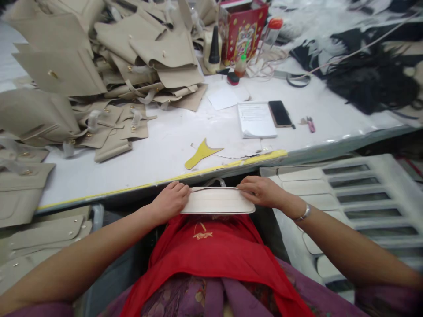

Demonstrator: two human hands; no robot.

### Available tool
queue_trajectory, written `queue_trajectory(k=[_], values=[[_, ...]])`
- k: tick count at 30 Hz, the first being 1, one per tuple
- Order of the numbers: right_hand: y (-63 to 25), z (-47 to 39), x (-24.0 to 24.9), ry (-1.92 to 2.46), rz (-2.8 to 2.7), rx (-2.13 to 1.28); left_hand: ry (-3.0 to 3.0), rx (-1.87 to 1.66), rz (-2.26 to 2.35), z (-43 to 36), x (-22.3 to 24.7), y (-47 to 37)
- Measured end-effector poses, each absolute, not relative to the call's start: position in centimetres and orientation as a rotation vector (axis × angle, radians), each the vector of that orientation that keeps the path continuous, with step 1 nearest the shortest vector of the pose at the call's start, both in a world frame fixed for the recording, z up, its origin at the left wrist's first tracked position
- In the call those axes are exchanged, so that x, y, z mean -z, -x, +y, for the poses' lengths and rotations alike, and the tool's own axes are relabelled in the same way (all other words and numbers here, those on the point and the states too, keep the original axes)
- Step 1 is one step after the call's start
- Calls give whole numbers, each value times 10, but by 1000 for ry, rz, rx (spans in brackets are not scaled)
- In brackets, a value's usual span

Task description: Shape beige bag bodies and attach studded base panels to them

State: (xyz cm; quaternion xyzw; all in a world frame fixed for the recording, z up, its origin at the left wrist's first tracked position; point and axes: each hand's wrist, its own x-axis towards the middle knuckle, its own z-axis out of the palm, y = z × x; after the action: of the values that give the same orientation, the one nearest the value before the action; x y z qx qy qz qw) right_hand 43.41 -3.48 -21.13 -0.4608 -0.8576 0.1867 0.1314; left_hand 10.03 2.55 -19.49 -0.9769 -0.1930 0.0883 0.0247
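Both my hands grip a pale cream bag panel point(218, 200) with rounded corners, held above my lap just off the table's front edge. My left hand point(172, 200) has its fingers curled over the panel's left end. At the other end, my right hand point(261, 192) pinches the upper right edge. A thin dark line runs along the panel's far edge. Behind it a bit of clear plastic wrap point(216, 181) shows; what it belongs to is hidden. On the table just beyond lies a yellow forked piece point(202, 154).
Beige bag parts point(148, 57) are heaped at the left of the white table point(172, 132). A notepad point(257, 119), a phone point(280, 113), a red box point(243, 33) and a small green-tipped bottle point(240, 67) stand farther back. Right of me, a slatted rack point(366, 198) holds cream panels.
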Motion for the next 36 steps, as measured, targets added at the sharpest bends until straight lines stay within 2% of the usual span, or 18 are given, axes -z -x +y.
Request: queue_trajectory(k=[5,11,17,27,36], values=[[-434,-34,212,1440,-2312,-724,3194,-382,-763,43,191,-140],[-436,-34,217,1504,-2183,-879,3546,-142,-962,49,206,-185],[-440,-33,225,1535,-2083,-978,3670,-103,-1111,51,209,-198],[-430,-43,226,1510,-2157,-617,3693,-79,-1060,53,212,-197],[-433,-39,220,1440,-2353,-587,3590,-50,-583,49,210,-190]])
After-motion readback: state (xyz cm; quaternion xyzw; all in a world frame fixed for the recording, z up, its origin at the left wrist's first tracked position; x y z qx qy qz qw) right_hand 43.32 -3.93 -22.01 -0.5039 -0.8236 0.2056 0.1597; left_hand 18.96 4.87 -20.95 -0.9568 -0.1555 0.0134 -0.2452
